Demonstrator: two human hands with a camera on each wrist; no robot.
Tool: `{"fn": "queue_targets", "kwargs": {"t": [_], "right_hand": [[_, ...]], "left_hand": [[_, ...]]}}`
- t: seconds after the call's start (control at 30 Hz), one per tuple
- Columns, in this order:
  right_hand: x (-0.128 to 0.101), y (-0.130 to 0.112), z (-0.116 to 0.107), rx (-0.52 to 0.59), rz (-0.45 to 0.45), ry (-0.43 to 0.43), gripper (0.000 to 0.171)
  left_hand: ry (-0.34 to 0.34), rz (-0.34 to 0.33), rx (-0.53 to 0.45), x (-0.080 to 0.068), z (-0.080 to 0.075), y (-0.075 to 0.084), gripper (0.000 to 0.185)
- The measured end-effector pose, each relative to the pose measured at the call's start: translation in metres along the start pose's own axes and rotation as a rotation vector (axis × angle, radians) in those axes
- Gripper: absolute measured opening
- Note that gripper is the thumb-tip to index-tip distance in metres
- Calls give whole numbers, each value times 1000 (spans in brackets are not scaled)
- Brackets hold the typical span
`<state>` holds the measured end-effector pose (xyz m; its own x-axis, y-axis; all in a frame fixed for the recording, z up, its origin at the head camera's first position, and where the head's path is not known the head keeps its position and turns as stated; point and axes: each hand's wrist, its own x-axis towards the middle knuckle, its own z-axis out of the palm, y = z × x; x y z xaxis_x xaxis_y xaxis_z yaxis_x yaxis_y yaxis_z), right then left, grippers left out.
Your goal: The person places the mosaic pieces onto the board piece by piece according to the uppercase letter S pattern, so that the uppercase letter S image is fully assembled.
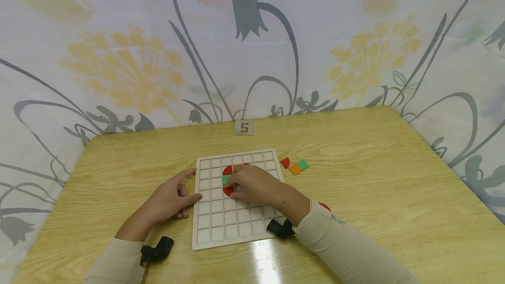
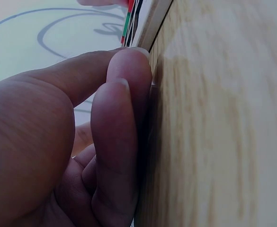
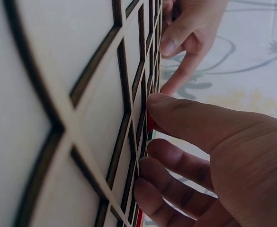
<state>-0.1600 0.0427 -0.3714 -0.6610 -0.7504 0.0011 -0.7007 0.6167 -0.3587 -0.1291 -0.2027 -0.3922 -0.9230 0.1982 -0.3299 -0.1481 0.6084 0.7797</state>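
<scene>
A wooden grid board [image 1: 203, 236] lies on the table. Toward its upper middle sit a red tile [image 1: 227, 170] with a curved edge, a green square tile [image 1: 226, 180] and a lower red curved tile [image 1: 227, 191]. My right hand [image 1: 258, 185] pinches that lower red tile between thumb and fingers at its cell; in the right wrist view its red edge [image 3: 150, 122] shows by the thumb. The hand partly covers orange and red tiles above. My left hand [image 1: 167, 198] touches the board's left side with extended thumb and index finger, the other fingers bent.
Right of the board lie a loose red tile [image 1: 285, 162], an orange square [image 1: 295, 169] and a green square [image 1: 303, 164]. Another red piece [image 1: 325, 206] shows beside the right sleeve. A small pattern card [image 1: 244, 127] is at the back, before a flowered curtain [image 1: 252, 65].
</scene>
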Motion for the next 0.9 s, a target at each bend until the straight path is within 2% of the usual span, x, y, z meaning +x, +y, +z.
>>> {"fn": "queue_targets", "kwargs": {"t": [0.27, 0.5, 0.6, 0.9], "right_hand": [[-2, 1, -1, 44, 13, 2, 19], [-1, -1, 0, 30, 24, 9, 17], [-4, -2, -2, 15, 26, 27, 18], [-26, 6, -17, 86, 56, 126, 17]], "left_hand": [[-13, -2, -6, 0, 0, -1, 78], [-6, -1, -4, -1, 0, 1, 78], [-11, -6, -3, -2, 1, 1, 78], [-2, -5, 4, 0, 0, 0, 78]]}}
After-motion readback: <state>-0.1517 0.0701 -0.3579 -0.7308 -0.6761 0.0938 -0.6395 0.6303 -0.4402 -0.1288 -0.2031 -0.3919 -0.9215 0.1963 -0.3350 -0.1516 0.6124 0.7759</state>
